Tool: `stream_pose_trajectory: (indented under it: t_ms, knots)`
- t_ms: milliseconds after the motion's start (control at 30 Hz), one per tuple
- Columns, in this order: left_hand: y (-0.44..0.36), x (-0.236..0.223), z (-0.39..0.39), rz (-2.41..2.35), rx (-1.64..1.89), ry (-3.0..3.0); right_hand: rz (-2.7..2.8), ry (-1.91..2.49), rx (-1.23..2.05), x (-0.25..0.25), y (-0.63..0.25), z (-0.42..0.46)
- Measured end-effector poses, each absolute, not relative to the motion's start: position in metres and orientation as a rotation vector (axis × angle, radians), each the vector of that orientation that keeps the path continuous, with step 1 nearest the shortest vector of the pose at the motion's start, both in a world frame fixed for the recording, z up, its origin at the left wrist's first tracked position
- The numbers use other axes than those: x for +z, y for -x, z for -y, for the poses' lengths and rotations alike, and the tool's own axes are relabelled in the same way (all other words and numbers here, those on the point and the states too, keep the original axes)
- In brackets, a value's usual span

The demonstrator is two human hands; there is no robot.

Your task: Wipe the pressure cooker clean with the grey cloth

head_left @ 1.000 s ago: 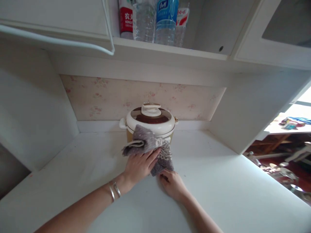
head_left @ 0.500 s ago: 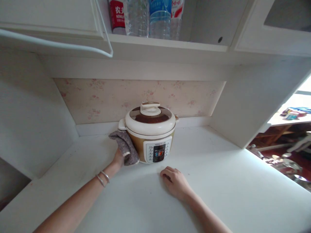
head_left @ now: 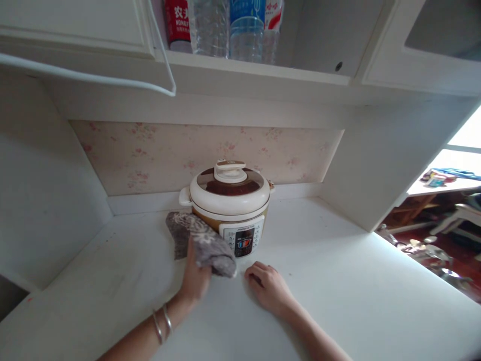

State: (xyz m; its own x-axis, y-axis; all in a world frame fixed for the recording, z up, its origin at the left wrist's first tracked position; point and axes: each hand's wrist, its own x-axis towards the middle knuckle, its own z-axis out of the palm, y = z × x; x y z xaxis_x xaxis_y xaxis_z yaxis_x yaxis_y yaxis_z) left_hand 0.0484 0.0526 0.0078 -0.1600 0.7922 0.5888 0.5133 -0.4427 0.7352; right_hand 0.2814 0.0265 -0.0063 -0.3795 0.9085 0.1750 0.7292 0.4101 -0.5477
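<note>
My left hand (head_left: pixel 196 278), with two silver bangles at the wrist, grips a grey-brown patterned cloth (head_left: pixel 210 245). The cloth lies against the lower left front of an electric pressure cooker (head_left: pixel 229 203) and covers part of its side. White and gold, the cooker has a brown-topped closed lid, a raised handle and a front control panel (head_left: pixel 244 240). In front of the panel, my right hand (head_left: pixel 268 286) rests on the white counter (head_left: pixel 338 281) with its fingers curled. Whether anything is under those fingers is hidden.
Overhead, an open cabinet shelf (head_left: pixel 263 70) holds several plastic bottles (head_left: pixel 246 35). A white hanger-like rod (head_left: pixel 93 75) hangs at the upper left. Side panels (head_left: pixel 376 155) flank the counter, with floral wallpaper (head_left: pixel 169 155) behind. Blurred metal items (head_left: pixel 428 250) lie beyond the right edge.
My left hand has moved right and nearer to me, drawing the cloth from the cooker's left side round to its front. My right hand has stayed on the counter.
</note>
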Motion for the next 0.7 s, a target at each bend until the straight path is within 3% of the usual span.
stream_pose_trajectory:
  t_ms: [200, 400, 500, 700]
  knots:
    - [-0.092, 0.064, -0.036, -1.432, 0.908, -3.014, 2.219, 1.450, 0.447, -0.005, -0.280, -0.020]
    - [-0.169, 0.129, -0.074, -1.154, 0.670, -3.437, 2.220, 1.444, 0.454, -0.008, -0.282, -0.020]
    - [-0.214, 0.125, -0.105, -1.262, 0.338, -3.248, 2.211, 1.408, 0.490, -0.009, -0.284, -0.020]
    - [-0.278, 0.097, -0.159, -1.291, 0.729, -2.446, 2.207, 1.331, 0.510, -0.010, -0.289, -0.023]
